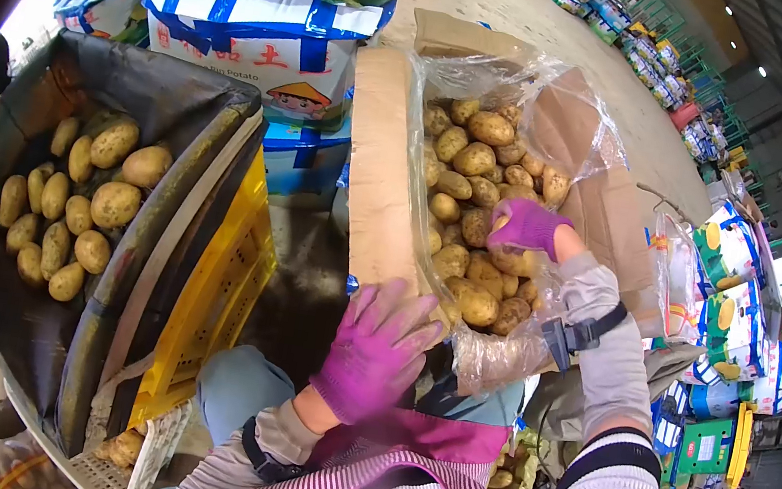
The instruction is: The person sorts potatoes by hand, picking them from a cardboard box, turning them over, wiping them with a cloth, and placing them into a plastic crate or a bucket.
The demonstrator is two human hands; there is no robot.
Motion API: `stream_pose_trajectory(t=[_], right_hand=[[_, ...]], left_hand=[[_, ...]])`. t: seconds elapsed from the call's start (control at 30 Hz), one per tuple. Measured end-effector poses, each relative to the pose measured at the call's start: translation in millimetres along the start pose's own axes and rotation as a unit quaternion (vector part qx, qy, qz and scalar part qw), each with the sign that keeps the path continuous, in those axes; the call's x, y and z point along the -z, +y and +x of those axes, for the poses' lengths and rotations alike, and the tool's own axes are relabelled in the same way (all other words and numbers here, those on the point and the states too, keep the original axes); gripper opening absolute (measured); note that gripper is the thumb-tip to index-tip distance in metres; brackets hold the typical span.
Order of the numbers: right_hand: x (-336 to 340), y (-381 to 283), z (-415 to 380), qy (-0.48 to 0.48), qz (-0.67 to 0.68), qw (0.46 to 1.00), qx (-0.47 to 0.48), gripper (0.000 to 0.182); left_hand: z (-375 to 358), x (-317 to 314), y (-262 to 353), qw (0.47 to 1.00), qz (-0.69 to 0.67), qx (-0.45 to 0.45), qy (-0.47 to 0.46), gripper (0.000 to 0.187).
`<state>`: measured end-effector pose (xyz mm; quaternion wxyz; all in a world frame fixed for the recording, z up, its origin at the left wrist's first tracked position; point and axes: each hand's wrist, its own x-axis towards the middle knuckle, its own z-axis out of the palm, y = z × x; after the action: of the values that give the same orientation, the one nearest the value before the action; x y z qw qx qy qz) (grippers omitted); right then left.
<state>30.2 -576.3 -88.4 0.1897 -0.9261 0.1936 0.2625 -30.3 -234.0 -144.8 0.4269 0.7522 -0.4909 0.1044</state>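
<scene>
In front of me stands an open cardboard box (377,167) lined with clear plastic (580,96) and filled with potatoes (474,159). My right hand (527,226), in a purple glove, is over the right side of the potatoes with its fingers curled down among them. What it grips, if anything, is hidden by the glove. My left hand (380,349), also in a purple glove, has its fingers spread at the near left corner of the box and holds nothing. One potato (515,260) lies just under my right wrist.
To the left, a dark-lined bin (168,211) holds several potatoes (77,214), with a yellow crate (212,294) against its side. Printed potato cartons (258,53) are stacked behind. More cartons (731,306) stand at the right, and a green crate (704,448) is below them.
</scene>
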Motion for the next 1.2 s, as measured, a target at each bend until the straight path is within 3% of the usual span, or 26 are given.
stream_pose_trajectory(t=[0.07,0.1,0.2,0.3,0.4,0.43,0.53,0.57,0.67,0.7,0.8,0.93,0.97,1.07,1.17,1.2], right_hand=[[12.0,24.2,-7.2,0.119,-0.066,0.987,0.088,0.038],[17.3,33.4,-6.0,0.205,-0.089,0.974,0.044,0.035],[31.6,74.5,29.5,0.268,0.053,0.96,-0.056,0.042],[17.3,68.3,38.9,0.121,0.24,0.954,-0.133,0.051],[44.1,70.8,8.5,-0.002,0.338,0.941,-0.021,0.058],[56.7,63.3,-5.8,-0.043,0.402,0.914,0.023,0.05],[83.6,61.5,2.2,0.088,0.188,0.978,0.009,0.043],[79.0,56.4,8.0,0.164,0.129,0.978,-0.012,0.036],[67.9,54.2,44.8,0.179,-0.164,0.97,0.028,0.036],[55.7,76.1,80.9,0.226,-0.211,0.951,0.015,0.035],[38.2,53.0,95.8,0.082,-0.301,0.95,0.018,0.034],[16.1,-22.7,49.6,0.115,-0.207,0.969,0.062,0.03],[9.1,-39.4,45.5,0.133,-0.258,0.956,0.05,0.032],[-10.9,-45.3,57.8,0.188,-0.273,0.937,0.11,0.041],[-51.5,-49.3,94.5,0.208,-0.299,0.925,0.106,0.052],[-44.3,-51.0,92.0,0.163,-0.287,0.937,0.113,0.051]], left_hand=[[0.5,-3.4,-0.1,1.0,-0.006,-0.004,0.009,0.045],[-0.3,-5.8,0.4,1.0,-0.004,-0.004,0.011,0.046],[-0.4,-5.2,1.5,1.0,0.013,-0.005,0.011,0.046],[-2.7,-9.1,-0.6,0.999,0.025,-0.013,0.024,0.046],[-1.0,-4.9,1.1,1.0,0.023,0.005,-0.003,0.044],[1.7,-5.9,-1.4,1.0,0.026,0.001,0.007,0.043],[0.0,-13.4,-0.9,0.999,0.027,0.0,0.023,0.04],[1.3,-16.4,-0.1,0.999,0.03,0.0,0.029,0.039],[5.4,-20.5,-1.3,0.998,0.038,-0.004,0.042,0.038],[4.8,-20.9,-1.9,0.998,0.041,-0.003,0.043,0.037],[4.5,-19.0,-3.6,0.998,0.05,-0.004,0.034,0.035],[3.0,-20.0,-3.0,0.998,0.056,0.001,0.028,0.033],[4.3,-22.1,-3.8,0.998,0.058,0.0,0.029,0.032],[6.3,-26.9,-3.6,0.997,0.058,-0.003,0.043,0.031],[7.6,-29.4,-5.1,0.997,0.058,-0.003,0.057,0.032],[6.0,-29.8,-3.5,0.997,0.056,-0.001,0.058,0.032]])
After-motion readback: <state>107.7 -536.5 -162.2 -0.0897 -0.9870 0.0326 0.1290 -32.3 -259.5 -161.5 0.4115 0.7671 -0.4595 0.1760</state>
